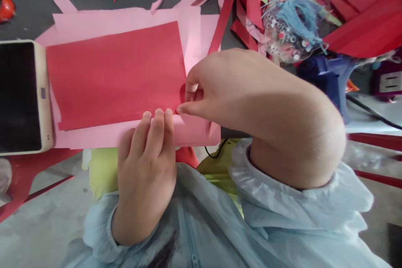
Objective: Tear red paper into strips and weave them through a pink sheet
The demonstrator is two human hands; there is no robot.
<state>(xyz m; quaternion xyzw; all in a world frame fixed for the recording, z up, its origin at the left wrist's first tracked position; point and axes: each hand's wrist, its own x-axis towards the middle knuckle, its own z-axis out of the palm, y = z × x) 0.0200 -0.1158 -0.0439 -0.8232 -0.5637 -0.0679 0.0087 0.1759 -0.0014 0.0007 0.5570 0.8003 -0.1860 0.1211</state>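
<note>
A sheet of red paper [119,75] lies at a slight tilt on a stack of pink paper [94,138]. My left hand [147,159] rests on the pink sheets below it, with fingertips pressing flat along the red sheet's near edge. At that sheet's lower right corner is my right hand [196,92], its thumb and bent fingers pinched on the corner. The curled fingers partly hide this corner, and a small shadow or fold shows beside them.
A phone [21,96] in a pale case lies on the stack's left end. Red paper strips [251,4] and a clear bag of beads with blue thread [292,21] sit at the back right. A blue tool [329,75] is beyond my right forearm.
</note>
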